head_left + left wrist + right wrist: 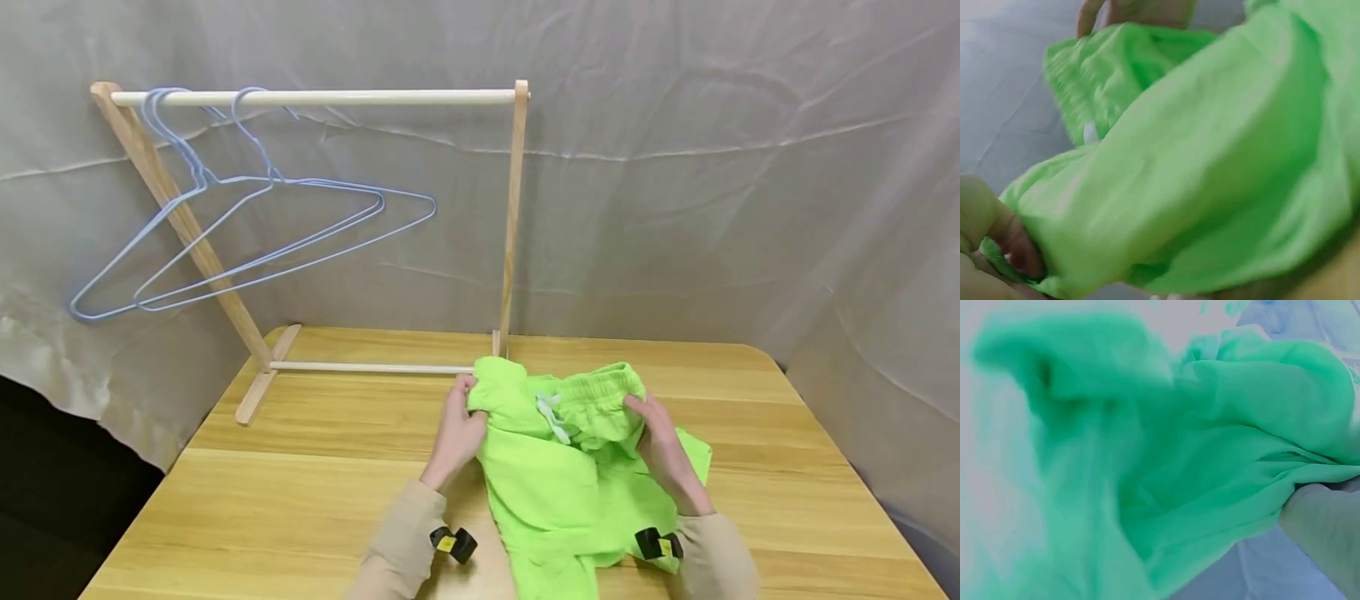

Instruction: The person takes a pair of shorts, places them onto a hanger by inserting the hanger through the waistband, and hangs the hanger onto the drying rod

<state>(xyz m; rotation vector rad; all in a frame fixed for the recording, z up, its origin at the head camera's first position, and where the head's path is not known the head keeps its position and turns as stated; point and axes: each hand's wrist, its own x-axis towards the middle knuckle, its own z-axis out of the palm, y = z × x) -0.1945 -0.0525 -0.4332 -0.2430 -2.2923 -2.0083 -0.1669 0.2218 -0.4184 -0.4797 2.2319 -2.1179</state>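
Observation:
Bright green pants (543, 492) with an elastic waistband (600, 387) and a white drawstring (553, 417) are held up at the waist over the table, their legs hanging toward the front. At the waist's left side my left hand (459, 429) pinches the fabric; in the left wrist view, the thumb and fingers close on a fold of it. My right hand (663, 446) grips the waistband's right end. Loose green folds (1229, 425) fill much of the right wrist view, where the colours look shifted.
A wooden garment rack (513, 208) with a white top rail (390, 97) stands at the back left of the wood-grain table (315, 492). Several blue wire hangers (330, 237) hang from the rail's left part. Grey cloth (712, 208) hangs behind the table.

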